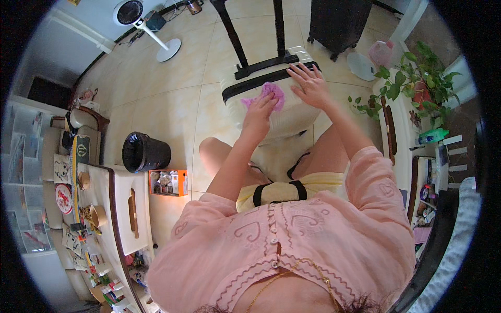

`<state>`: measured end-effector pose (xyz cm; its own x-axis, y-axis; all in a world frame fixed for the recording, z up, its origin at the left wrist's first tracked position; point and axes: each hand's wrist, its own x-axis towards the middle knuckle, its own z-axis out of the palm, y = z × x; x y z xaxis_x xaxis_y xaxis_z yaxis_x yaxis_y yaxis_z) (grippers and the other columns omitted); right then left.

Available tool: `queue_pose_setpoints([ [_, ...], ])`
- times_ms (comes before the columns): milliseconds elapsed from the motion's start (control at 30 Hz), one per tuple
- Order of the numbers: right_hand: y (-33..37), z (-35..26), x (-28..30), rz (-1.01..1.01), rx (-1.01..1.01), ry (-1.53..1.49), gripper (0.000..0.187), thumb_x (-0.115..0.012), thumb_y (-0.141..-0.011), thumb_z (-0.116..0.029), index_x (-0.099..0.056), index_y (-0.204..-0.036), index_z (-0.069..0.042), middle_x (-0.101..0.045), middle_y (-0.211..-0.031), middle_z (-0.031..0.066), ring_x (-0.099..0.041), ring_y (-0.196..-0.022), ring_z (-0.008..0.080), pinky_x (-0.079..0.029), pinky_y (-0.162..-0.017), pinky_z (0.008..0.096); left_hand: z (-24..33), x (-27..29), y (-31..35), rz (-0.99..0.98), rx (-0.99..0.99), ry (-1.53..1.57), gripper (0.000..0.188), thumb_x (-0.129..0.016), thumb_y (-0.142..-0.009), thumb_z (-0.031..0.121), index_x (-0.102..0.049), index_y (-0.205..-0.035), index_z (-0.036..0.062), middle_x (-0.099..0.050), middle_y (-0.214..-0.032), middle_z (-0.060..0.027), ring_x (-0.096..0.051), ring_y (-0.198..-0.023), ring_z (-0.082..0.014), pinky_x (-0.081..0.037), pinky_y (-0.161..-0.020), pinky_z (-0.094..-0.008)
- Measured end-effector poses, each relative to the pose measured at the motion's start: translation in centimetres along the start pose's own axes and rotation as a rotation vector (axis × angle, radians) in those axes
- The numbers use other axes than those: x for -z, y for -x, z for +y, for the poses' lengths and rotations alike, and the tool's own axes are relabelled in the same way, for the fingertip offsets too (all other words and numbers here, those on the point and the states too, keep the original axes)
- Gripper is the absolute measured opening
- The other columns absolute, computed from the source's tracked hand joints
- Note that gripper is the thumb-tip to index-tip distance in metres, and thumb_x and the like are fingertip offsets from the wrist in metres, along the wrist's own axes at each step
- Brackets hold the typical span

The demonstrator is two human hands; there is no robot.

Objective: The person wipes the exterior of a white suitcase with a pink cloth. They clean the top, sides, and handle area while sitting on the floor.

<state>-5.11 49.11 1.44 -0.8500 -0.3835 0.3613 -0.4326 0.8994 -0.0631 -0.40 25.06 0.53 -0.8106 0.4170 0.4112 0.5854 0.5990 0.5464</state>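
A white hard-shell suitcase (pixel 292 116) with a black band and a raised black pull handle (pixel 281 31) stands on the floor in front of my knees. My left hand (pixel 262 107) presses a crumpled purple cloth (pixel 273 94) against the suitcase's near face, just below the black band. Part of the cloth is hidden under the fingers. My right hand (pixel 310 86) lies on the suitcase's upper right corner, fingers spread across the band, holding nothing.
On the left are a black bin (pixel 146 152), an orange box (pixel 168 182) of small items and a cluttered table (pixel 99 182). A white fan (pixel 148 36) and a dark suitcase (pixel 339 23) stand farther off. At right, a leafy plant (pixel 417 78) sits on a cabinet.
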Motion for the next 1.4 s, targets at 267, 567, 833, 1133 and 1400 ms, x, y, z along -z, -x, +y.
queue_pose_setpoints([
  [267, -0.8, -5.2, -0.2, -0.180, -0.233, 0.059, 0.058, -0.040, -0.095, -0.046, -0.034, -0.145, -0.016, -0.024, -0.155, 0.0022, -0.021, -0.142, 0.0278, -0.011, -0.113, 0.0573, -5.2, 5.9, -3.9, 0.474, 0.176, 0.101, 0.043, -0.050, -0.081, -0.008, -0.058, -0.121, 0.0039, -0.058, -0.124, -0.0173, -0.051, -0.118, -0.0359, -0.041, -0.099, -0.0381],
  [567, -1.6, -6.8, -1.3, -0.066, -0.254, 0.052, 0.060, -0.039, -0.094, -0.048, -0.035, -0.144, -0.015, -0.027, -0.153, 0.0043, -0.021, -0.142, 0.0290, -0.012, -0.112, 0.0598, -15.6, 3.2, -6.1, 0.188, 0.335, 0.288, 0.043, -0.042, -0.088, 0.002, -0.053, -0.129, 0.0046, -0.047, -0.137, -0.0219, -0.045, -0.128, -0.0330, -0.033, -0.108, -0.0331],
  [833, -2.3, -6.8, -1.4, -0.053, -0.275, 0.083, 0.059, -0.040, -0.094, -0.047, -0.035, -0.144, -0.017, -0.027, -0.153, 0.0023, -0.021, -0.142, 0.0263, -0.012, -0.113, 0.0574, -14.9, 3.0, -1.2, 0.204, 0.583, 0.231, 0.044, -0.046, -0.091, 0.011, -0.049, -0.135, 0.0089, -0.060, -0.123, -0.0178, -0.061, -0.108, -0.0268, -0.046, -0.091, -0.0329],
  [1133, -0.1, -8.4, -0.6, -0.099, -0.281, 0.038, 0.062, -0.042, -0.092, -0.046, -0.033, -0.145, -0.014, -0.025, -0.154, 0.0040, -0.020, -0.143, 0.0287, -0.007, -0.113, 0.0576, -10.9, 5.6, -6.1, 0.309, 0.108, -0.046, 0.040, -0.046, -0.089, 0.006, -0.056, -0.127, 0.0102, -0.060, -0.120, -0.0190, -0.059, -0.109, -0.0346, -0.044, -0.093, -0.0362],
  [1400, 0.9, -8.3, -0.3, 0.009, -0.239, -0.004, 0.061, -0.045, -0.091, -0.046, -0.040, -0.142, -0.014, -0.034, -0.150, 0.0060, -0.027, -0.140, 0.0286, -0.012, -0.112, 0.0596, -16.8, 4.5, -7.0, -0.029, 0.616, 0.313, 0.032, -0.042, -0.096, 0.021, -0.059, -0.114, 0.0008, -0.063, -0.109, -0.0186, -0.059, -0.103, -0.0302, -0.044, -0.091, -0.0364],
])
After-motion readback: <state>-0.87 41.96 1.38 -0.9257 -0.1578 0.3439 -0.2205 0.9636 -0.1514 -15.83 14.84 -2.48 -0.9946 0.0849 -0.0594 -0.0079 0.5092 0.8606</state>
